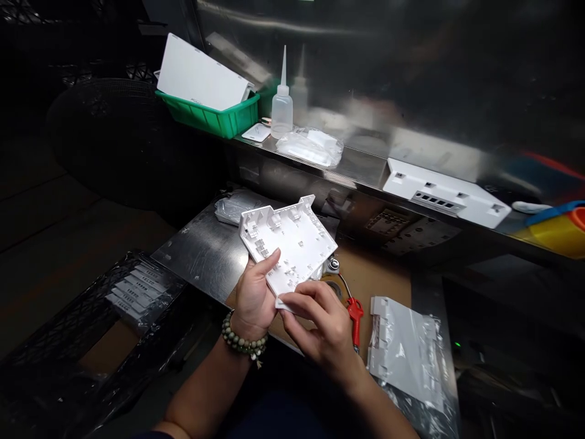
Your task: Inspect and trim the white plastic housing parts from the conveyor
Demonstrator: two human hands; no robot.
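- Held in 2 hands over the bench [201, 259], toward its front edge, I see a white plastic cover [304, 241]: shallow, angular, inner face studded with little clips.
- The left hand [256, 299] clasps its left edge, thumb inside; the right hand [324, 320] pinches the near corner.
- Shiny metal bench, matte brown cardboard [386, 268].
- Near the right front corner, crinkly clear film covers a flat pale panel [404, 347].

A translucent squeeze bottle [282, 116] stands right of a green bin [214, 117] on a far steel shelf [359, 163]; nearer, a red air gun [355, 311] lies over brown board [386, 274].
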